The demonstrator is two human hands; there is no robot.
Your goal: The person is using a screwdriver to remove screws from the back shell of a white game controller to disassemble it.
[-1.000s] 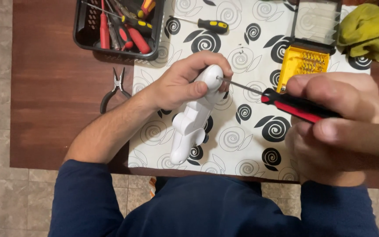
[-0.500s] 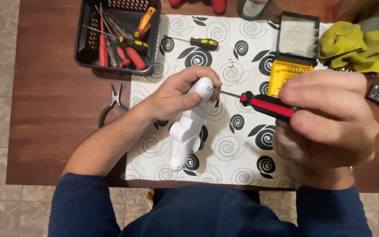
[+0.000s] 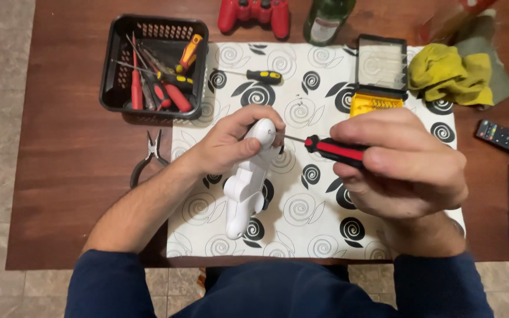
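**Screwdriver on a white gadget**

Left hand (image 3: 231, 144) grips the top of a white plastic device (image 3: 247, 182) lying on the swirl-patterned mat (image 3: 319, 235). Right hand (image 3: 402, 165) is wrapped around a red-and-black screwdriver (image 3: 325, 147), tip touching the device's head.

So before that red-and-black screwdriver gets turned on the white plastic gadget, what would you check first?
1. Left hand grips the white plastic gadget: ok.
2. Right hand wraps the red-and-black screwdriver: ok.
3. Screwdriver tip seated in a screw: cannot tell, fingers hide it.
4. Gadget's lower end rests on the spiral-patterned mat: ok.
5. Open yellow bit case lies close by: ok.
6. Pliers lie off the mat, apart from both hands: ok.
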